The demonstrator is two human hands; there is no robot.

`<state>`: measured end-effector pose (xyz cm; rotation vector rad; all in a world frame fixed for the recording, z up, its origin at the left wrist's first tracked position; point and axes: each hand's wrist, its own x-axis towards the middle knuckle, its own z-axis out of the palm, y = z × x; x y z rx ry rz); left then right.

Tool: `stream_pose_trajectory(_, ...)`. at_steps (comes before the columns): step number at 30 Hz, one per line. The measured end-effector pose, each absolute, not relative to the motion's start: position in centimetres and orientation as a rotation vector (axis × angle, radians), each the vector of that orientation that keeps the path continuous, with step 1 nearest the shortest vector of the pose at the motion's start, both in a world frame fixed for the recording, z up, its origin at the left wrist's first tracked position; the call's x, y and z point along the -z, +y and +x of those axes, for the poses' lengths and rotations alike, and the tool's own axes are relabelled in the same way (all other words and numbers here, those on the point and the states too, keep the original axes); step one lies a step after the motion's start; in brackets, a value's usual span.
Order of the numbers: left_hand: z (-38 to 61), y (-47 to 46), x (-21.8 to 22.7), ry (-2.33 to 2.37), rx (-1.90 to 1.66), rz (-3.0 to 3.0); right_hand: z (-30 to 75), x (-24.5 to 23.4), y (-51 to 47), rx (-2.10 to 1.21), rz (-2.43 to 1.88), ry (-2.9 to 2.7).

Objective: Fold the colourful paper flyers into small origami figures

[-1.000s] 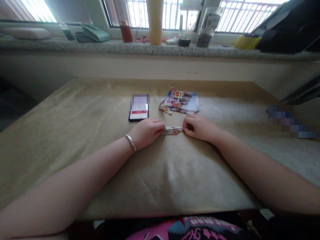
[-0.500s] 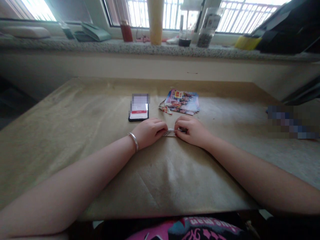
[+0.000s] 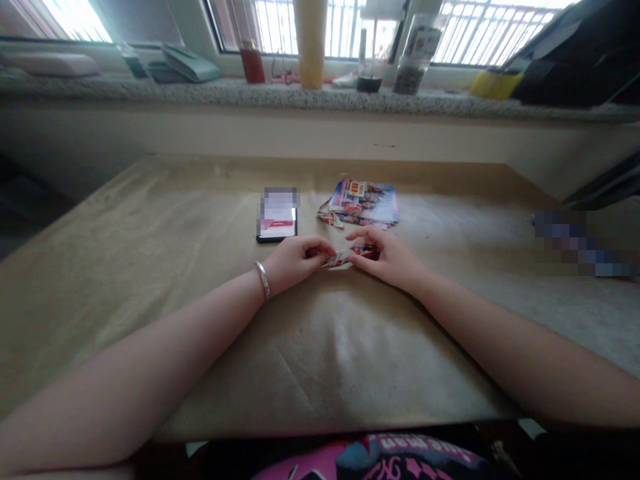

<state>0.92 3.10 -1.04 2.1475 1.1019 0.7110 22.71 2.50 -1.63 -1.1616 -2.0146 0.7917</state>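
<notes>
A small folded piece of printed paper [image 3: 340, 258] lies between my two hands, just above the cloth. My left hand [image 3: 299, 259], with a silver bangle at the wrist, pinches its left end between thumb and fingertips. At the other end, my right hand [image 3: 383, 253] has its thumb along the near edge and its index finger lifted; part of the paper shows red and blue inside this grip. Beyond my right hand sits a stack of glossy printed sheets [image 3: 367, 202], with a small folded paper shape [image 3: 330, 217] at its left side.
A phone [image 3: 278, 217] with a lit screen lies beyond my left hand. The table has a shiny beige cloth [image 3: 210, 193]. A blurred-out object [image 3: 583, 245] is at the right. Bottles and other items line the stone windowsill [image 3: 200, 90].
The paper between my hands now shows its coloured printed side, where a pale side showed before. My right index finger has lifted, and my left fingers have arched up.
</notes>
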Motion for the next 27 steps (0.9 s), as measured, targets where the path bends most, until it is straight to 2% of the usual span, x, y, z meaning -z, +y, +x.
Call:
stream_pose_trajectory(4,1.0,3.0,0.6,1.081,-0.647,2.189,22.7,2.1,2.9,-0.877,-1.159,-1.971)
stream_pose_trajectory(12,1.3,2.9,0.7,1.03,-0.591,2.559,22.6,1.8,3.0,-0.683,-1.216,-2.081)
stream_pose_trajectory(22,1.2,3.5,1.7,1.006,-0.691,2.685,22.6,2.0,3.0,-0.133,-1.006,-2.363)
stream_pose_trajectory(27,1.1,3.4,1.5,0.948,-0.699,2.761,22.1,1.5,2.3,-0.01,-1.04,-2.433)
